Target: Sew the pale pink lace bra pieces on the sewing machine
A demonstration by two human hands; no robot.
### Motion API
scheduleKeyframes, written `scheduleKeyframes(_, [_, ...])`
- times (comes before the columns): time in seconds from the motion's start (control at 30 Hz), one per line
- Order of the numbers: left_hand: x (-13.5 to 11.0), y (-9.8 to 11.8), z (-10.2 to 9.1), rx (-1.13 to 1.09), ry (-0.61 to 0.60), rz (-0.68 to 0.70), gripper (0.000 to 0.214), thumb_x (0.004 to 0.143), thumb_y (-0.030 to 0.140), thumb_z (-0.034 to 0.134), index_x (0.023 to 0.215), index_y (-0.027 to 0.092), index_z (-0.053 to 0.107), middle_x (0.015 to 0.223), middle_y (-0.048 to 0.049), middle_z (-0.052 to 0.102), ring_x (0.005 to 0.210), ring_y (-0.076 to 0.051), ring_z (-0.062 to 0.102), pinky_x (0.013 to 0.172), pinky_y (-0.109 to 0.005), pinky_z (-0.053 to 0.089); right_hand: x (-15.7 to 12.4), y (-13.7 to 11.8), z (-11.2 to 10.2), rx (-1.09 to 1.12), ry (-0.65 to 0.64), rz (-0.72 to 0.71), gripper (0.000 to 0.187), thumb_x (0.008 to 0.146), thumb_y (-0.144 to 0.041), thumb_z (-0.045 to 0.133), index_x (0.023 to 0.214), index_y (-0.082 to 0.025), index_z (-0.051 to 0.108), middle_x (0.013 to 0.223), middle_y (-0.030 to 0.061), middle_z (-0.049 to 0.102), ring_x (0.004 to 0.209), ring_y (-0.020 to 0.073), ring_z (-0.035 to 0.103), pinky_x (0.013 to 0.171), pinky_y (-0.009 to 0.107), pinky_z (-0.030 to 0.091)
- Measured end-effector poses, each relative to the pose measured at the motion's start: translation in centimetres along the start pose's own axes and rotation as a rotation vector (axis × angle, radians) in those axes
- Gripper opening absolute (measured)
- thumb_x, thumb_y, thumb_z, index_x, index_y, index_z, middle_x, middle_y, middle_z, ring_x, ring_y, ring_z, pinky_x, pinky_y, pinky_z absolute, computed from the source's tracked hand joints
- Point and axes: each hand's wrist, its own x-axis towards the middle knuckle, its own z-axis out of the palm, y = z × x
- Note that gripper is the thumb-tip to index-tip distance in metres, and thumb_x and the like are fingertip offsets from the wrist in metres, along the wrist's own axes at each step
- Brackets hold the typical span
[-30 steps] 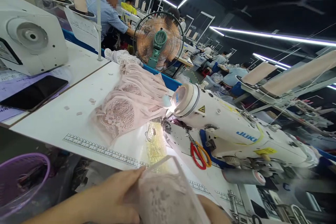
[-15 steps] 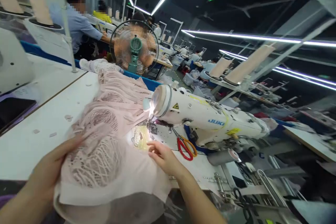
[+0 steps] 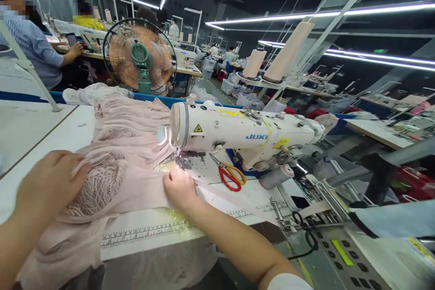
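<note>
A pale pink lace bra [image 3: 139,190] lies on the sewing table, its rounded lace cup at the left and its smooth fabric reaching to the needle area. My left hand [image 3: 50,183] is closed on the cup's outer side, fingers bent over the lace. Just in front of the presser foot [image 3: 182,159], my right hand [image 3: 180,188] is closed at the fabric's edge; its fingertips are partly hidden. From that hand a narrow pink strip [image 3: 224,194] trails right across the table. The white sewing machine [image 3: 224,129] stands directly behind it.
Red-and-orange-handled scissors [image 3: 231,176] lie right of the needle. A grey thread cone [image 3: 277,176] rests beside the machine. More pink lace garments [image 3: 132,111] are heaped behind the cup. Printed rulers [image 3: 149,231] run along the front edge. A fan [image 3: 140,56] and a person in blue [image 3: 37,47] are beyond.
The view has swung right. My right hand has gone from loosely spread fingers to closed at the fabric by the needle. The cup has been turned and shifted, uncovering the ruler.
</note>
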Motion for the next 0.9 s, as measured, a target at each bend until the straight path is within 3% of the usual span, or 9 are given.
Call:
scheduleKeyframes(0.03, [0.0,2.8,0.4,0.028,-0.004,-0.002,0.023,0.090,0.037,0.040,0.083,0.021,0.055,0.085,-0.0066,0.058,0.088,-0.029,0.057,0.075,-0.044,0.050,-0.3,-0.1,0.1,-0.011,-0.009,-0.023,0.018,0.082,-0.010,0.052,0.091,-0.020,0.065,0.089,0.0086,0.062,0.084,0.0217,0.054,0.071,0.032,0.043])
scheduleKeyframes(0.1, [-0.3,7.8,2.2,-0.177,-0.145,0.174,0.025,0.091,0.032,0.035,0.080,0.021,0.054,0.080,-0.0046,0.060,0.077,-0.021,0.059,0.068,-0.034,0.051,-0.8,-0.4,0.2,-0.021,-0.013,-0.051,0.020,0.085,-0.011,0.050,0.095,-0.020,0.065,0.089,0.0088,0.062,0.085,0.0225,0.055,0.071,0.033,0.045])
scheduleKeyframes(0.2, [-0.9,11.7,6.3,-0.360,-0.448,0.289,0.025,0.091,0.023,0.034,0.096,0.017,0.057,0.097,-0.0079,0.065,0.089,-0.019,0.062,0.079,-0.032,0.052,-1.8,-0.5,0.2,-0.010,-0.007,-0.093,0.019,0.090,-0.016,0.048,0.098,-0.020,0.065,0.095,0.0096,0.063,0.089,0.0236,0.056,0.075,0.035,0.048])
scheduleKeyframes(0.27, [-1.3,11.9,8.7,-0.359,-0.586,0.351,0.027,0.090,0.022,0.037,0.106,0.015,0.058,0.106,-0.0101,0.066,0.098,-0.020,0.061,0.086,-0.034,0.051,-2.7,-0.3,0.1,0.007,-0.002,-0.134,0.021,0.091,-0.020,0.048,0.106,-0.019,0.064,0.104,0.0102,0.063,0.097,0.0238,0.056,0.082,0.036,0.049])
scheduleKeyframes(0.37, [-1.7,10.4,10.7,-0.259,-0.659,0.503,0.038,0.094,0.031,0.041,0.125,0.014,0.053,0.128,-0.0123,0.059,0.119,-0.023,0.053,0.102,-0.038,0.042,-4.5,0.6,-0.3,0.065,0.042,-0.214,0.030,0.092,-0.021,0.046,0.119,-0.014,0.058,0.119,0.0127,0.060,0.112,0.0235,0.052,0.095,0.035,0.047])
scheduleKeyframes(0.53, [-1.5,8.7,11.9,-0.045,-0.604,0.630,0.048,0.096,0.042,0.038,0.133,0.015,0.052,0.142,-0.0114,0.048,0.131,-0.031,0.040,0.110,-0.046,0.031,-7.7,2.5,-0.7,0.126,0.085,-0.274,0.034,0.089,-0.017,0.046,0.120,-0.010,0.057,0.129,0.0187,0.056,0.121,0.0290,0.050,0.099,0.045,0.047])
scheduleKeyframes(0.73, [-0.4,9.4,12.3,0.054,-0.549,0.632,0.048,0.096,0.042,0.039,0.132,0.014,0.053,0.139,-0.0100,0.052,0.125,-0.034,0.044,0.103,-0.049,0.033,-10.1,2.9,-1.1,0.122,-0.003,-0.168,0.038,0.086,-0.016,0.047,0.122,-0.010,0.057,0.135,0.0166,0.054,0.125,0.0299,0.049,0.101,0.047,0.047])
scheduleKeyframes(0.9, [0.5,10.4,11.9,0.083,-0.493,0.647,0.044,0.094,0.042,0.045,0.127,0.015,0.057,0.128,-0.0104,0.060,0.113,-0.031,0.050,0.094,-0.045,0.037,-10.6,2.8,-1.1,0.120,-0.009,-0.132,0.039,0.086,-0.018,0.051,0.124,-0.013,0.056,0.137,0.0147,0.053,0.128,0.0297,0.047,0.104,0.050,0.043])
